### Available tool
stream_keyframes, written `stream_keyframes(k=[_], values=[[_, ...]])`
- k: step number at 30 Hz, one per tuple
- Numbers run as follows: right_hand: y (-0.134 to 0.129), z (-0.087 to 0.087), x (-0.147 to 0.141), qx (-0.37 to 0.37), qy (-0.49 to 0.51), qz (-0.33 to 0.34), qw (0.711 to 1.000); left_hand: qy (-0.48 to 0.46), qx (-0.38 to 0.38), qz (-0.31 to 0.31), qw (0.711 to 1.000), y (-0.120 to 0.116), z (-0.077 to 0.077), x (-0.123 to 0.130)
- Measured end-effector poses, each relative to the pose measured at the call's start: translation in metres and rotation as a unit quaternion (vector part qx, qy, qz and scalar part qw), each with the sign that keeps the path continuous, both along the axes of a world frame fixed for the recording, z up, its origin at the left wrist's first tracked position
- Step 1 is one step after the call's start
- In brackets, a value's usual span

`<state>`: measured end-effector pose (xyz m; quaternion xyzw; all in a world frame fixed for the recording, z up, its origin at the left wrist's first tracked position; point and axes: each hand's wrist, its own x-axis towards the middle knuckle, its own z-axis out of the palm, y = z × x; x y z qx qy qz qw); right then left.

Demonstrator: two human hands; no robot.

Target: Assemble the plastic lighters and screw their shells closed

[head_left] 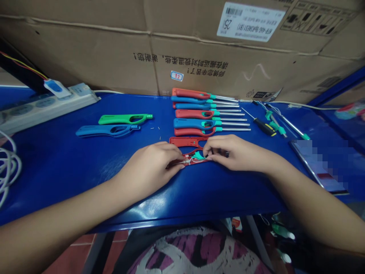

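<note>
An opened red lighter shell [195,161] lies on the blue table [159,198], with a green trigger piece [197,155] and thin wires inside. My left hand [154,163] pinches the shell's left end, its fingers closed round it. At the right end my right hand [228,152] has its thumb and forefinger pressed together beside the green piece; what they hold is too small to make out. Just behind them lies an empty red half shell [185,142], partly hidden by my right hand.
Several red and blue lighters [194,123] lie stacked behind my hands. Green [114,119] and blue [94,131] shells are at left, near a power strip [76,99]. A screwdriver [264,126], metal tubes [292,125] and a phone [316,163] lie right. A cardboard box [114,57] stands behind.
</note>
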<state>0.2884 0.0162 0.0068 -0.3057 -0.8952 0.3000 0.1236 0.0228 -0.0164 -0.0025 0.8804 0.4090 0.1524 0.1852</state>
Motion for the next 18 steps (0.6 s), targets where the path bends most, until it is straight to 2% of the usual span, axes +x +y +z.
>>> stream_keyframes(k=[4,9,18], values=[[0.0003,-0.0001,0.0011,0.031,-0.006,0.002,0.999,-0.001,0.0,0.0,1.0,-0.0007,-0.0005,-0.0003],[0.0027,0.0013,0.0053,0.01,-0.017,0.019,1.0,0.004,0.0,-0.003,1.0,-0.0005,-0.0007,-0.0006],[0.0021,0.0012,0.0045,0.029,-0.011,0.02,0.999,0.001,0.001,-0.004,1.0,0.0,-0.0014,-0.0015]])
